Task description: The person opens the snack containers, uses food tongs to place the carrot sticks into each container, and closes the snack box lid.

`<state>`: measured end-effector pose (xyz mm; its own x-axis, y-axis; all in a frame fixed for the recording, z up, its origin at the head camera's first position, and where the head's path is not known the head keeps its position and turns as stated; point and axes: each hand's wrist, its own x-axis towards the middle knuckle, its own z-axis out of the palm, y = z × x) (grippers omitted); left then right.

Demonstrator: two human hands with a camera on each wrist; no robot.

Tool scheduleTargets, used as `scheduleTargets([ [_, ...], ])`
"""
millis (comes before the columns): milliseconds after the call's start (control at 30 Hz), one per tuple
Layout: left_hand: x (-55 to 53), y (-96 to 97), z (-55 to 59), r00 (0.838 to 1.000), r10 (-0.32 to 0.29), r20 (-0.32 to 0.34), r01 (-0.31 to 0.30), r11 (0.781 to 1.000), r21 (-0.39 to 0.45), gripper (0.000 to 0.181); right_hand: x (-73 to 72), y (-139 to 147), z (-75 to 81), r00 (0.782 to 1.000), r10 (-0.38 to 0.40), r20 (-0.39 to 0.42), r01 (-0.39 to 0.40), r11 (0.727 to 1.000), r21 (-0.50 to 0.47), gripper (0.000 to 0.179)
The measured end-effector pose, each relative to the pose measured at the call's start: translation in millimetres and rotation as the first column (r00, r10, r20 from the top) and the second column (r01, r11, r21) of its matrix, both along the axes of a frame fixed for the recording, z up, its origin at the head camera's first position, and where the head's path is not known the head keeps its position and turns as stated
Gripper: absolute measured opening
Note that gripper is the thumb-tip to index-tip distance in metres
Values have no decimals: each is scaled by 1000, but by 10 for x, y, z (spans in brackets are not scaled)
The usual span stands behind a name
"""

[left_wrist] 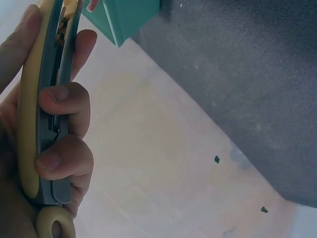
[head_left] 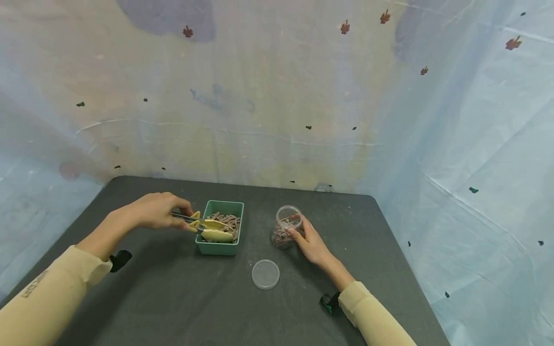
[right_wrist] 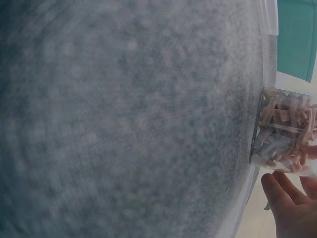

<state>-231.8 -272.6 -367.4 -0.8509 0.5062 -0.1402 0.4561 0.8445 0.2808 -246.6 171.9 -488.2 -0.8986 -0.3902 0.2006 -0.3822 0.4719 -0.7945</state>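
Observation:
Yellow-and-grey tongs (head_left: 218, 236) are gripped in my left hand (head_left: 157, 210), their yellow ends down in a green rectangular container (head_left: 218, 249). Brown strip-like pieces (head_left: 229, 220) fill much of that container. The left wrist view shows my fingers curled round the tong handles (left_wrist: 30, 114). To the right, my right hand (head_left: 316, 246) holds a clear round jar (head_left: 280, 234) by its side, thumb near the open rim. Similar brown pieces lie in the jar, seen through its wall in the right wrist view, where the jar (right_wrist: 280, 130) stands at the right edge.
A clear round lid (head_left: 265, 275) lies flat on the dark table (head_left: 195, 298), in front of and between container and jar. Pale patterned plastic sheeting (head_left: 268, 96) hangs behind the table and along its right side.

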Motion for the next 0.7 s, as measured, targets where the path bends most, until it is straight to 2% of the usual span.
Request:
scheduleTargets([
  [333, 62, -84, 80, 999, 45, -21, -44, 998, 45, 39, 17, 0, 11, 1000, -2, 1, 2, 1000, 3, 56],
  [700, 61, -155, 176, 995, 94, -40, -91, 993, 80, 39, 30, 4, 11, 1000, 3, -7, -3, 1000, 10, 56],
])
